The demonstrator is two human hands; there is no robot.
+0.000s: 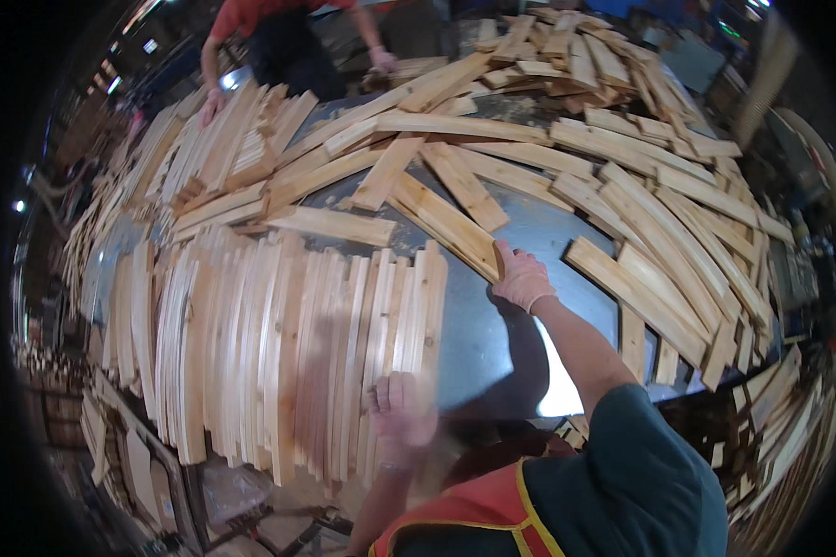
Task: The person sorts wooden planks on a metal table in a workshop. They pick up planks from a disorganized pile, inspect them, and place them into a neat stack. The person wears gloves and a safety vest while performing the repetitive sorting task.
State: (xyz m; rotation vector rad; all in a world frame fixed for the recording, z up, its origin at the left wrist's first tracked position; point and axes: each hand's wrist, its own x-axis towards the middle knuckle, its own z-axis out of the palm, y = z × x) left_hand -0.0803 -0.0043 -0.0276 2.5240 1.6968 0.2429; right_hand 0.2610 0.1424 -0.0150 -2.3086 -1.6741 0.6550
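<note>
My right hand (524, 278), in a thin pale glove, grips the near end of a wooden board (444, 226). That board lies slantwise on the grey metal tabletop (478, 357), its far end among other loose boards. My left hand (404, 408), smeared by motion, is over the near right end of a long row of boards standing on edge (288, 343). Whether its fingers are apart or closed cannot be made out. Next to the gripped board, another loose board (463, 186) lies at an angle.
Loose boards (659, 251) lie heaped along the right side, with a higher pile (576, 56) at the far right. Across the table a person in a red top (283, 37) has one hand at a stack of boards (237, 139). More wood strips (780, 436) stand beyond the right edge.
</note>
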